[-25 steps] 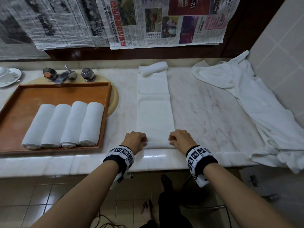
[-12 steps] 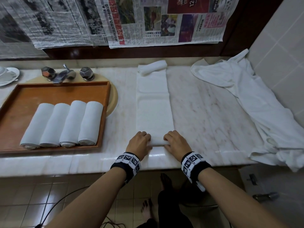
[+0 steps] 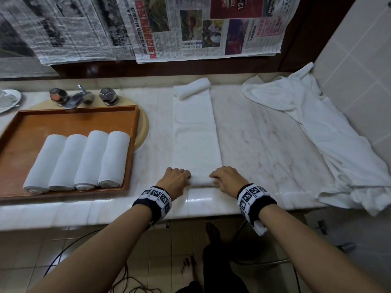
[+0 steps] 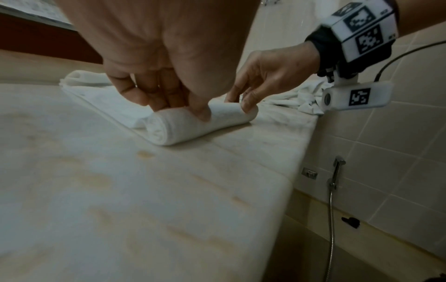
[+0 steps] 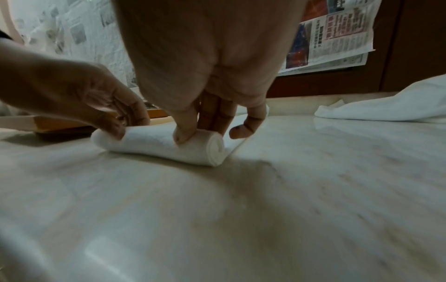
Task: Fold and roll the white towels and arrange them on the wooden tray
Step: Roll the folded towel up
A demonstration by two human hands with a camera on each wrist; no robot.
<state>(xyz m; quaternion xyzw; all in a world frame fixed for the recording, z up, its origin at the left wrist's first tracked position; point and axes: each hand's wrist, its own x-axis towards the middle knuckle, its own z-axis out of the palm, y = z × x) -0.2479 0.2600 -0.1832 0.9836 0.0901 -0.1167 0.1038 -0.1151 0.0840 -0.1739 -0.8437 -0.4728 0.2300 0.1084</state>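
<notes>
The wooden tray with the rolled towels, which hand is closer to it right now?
Left. The left hand grips the tray-side end of the towel being rolled, just right of the wooden tray. The right hand grips the roll's far end, farther from the tray.

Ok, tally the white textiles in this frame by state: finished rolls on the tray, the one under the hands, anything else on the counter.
Finished rolls on the wooden tray: 4
Towel being rolled, left hand and right hand gripping it: 1
Small roll at the back: 1
Loose crumpled cloth: 1
Total: 7
</notes>
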